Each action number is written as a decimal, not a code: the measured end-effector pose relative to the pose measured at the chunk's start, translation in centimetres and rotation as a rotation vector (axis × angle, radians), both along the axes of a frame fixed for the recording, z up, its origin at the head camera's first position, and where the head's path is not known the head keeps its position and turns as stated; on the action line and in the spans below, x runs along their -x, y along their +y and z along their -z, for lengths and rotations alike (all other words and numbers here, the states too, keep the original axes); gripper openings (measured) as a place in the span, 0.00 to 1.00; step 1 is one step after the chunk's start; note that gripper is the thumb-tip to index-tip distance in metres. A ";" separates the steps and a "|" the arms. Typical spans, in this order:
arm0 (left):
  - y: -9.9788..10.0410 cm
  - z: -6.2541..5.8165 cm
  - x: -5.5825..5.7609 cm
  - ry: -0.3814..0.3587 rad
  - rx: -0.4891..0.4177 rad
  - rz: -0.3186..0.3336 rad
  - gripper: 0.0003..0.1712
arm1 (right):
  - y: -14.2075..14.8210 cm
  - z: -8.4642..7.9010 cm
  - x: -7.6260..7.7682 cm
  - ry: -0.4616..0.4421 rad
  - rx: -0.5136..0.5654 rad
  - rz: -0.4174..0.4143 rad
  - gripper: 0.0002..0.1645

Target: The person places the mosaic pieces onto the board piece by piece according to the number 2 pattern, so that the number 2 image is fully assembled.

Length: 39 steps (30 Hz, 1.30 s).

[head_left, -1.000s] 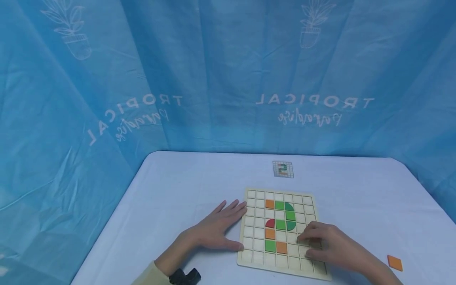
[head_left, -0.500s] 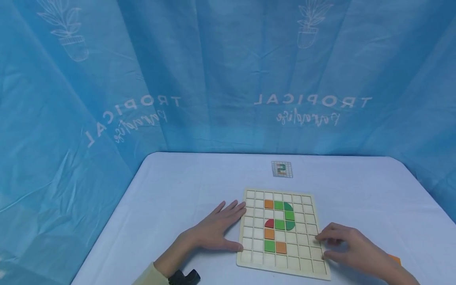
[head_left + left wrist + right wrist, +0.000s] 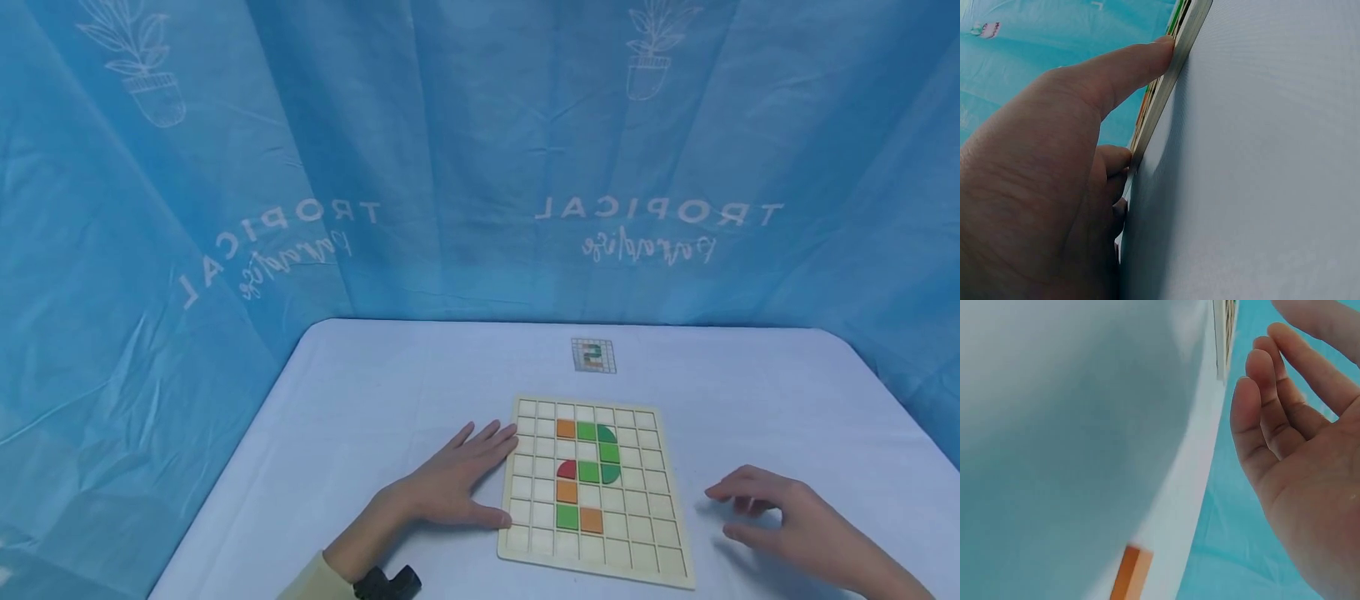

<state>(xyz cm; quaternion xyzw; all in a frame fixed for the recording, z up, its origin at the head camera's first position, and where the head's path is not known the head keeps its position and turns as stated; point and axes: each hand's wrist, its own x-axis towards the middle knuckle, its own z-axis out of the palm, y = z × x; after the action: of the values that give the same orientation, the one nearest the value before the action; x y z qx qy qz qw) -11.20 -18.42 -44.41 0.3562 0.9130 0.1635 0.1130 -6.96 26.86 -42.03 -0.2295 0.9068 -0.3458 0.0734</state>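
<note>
A pale wooden grid board [image 3: 622, 550] lies on the table with orange, green and red tiles set in its squares. They form a shape like a 2. My left hand [image 3: 457, 483] rests at the board's left edge, fingers straight, with fingertips and thumb [image 3: 1147, 62] touching its side. To the right of the board, my right hand [image 3: 787, 517] hovers over the table with relaxed fingers and nothing between them. Below it in the right wrist view lies a loose orange square tile [image 3: 1130, 575], which the hand and forearm hide in the head view.
A small pattern card [image 3: 593, 356] showing a coloured 2 on a grid lies behind the board. White cloth covers the table [image 3: 412, 375]. A blue printed curtain [image 3: 480, 167] hangs behind and beside it.
My right hand has moved from over the board's right side to the table on its right, covering the loose orange tile from view. The left hand stays at the board's edge.
</note>
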 end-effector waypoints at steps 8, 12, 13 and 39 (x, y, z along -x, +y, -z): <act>0.0 0.1 0.1 -0.003 -0.005 0.003 0.60 | 2.6 0.6 -0.4 -0.009 -0.058 0.116 0.21; -0.1 0.1 0.1 0.004 -0.006 0.004 0.60 | 3.7 0.9 -0.6 -0.094 -0.098 0.160 0.23; -0.1 0.1 0.1 0.005 -0.007 0.004 0.60 | 3.9 1.0 -0.7 -0.132 -0.120 0.176 0.24; 0.0 0.0 0.0 -0.007 0.011 -0.008 0.60 | 8.8 2.7 -1.5 -0.184 -0.233 0.344 0.37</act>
<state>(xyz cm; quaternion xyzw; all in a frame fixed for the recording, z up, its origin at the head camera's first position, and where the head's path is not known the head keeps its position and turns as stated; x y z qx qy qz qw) -11.23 -18.39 -44.44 0.3512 0.9150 0.1602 0.1173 -5.50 35.62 -44.76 -0.0288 0.9560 -0.2655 0.1216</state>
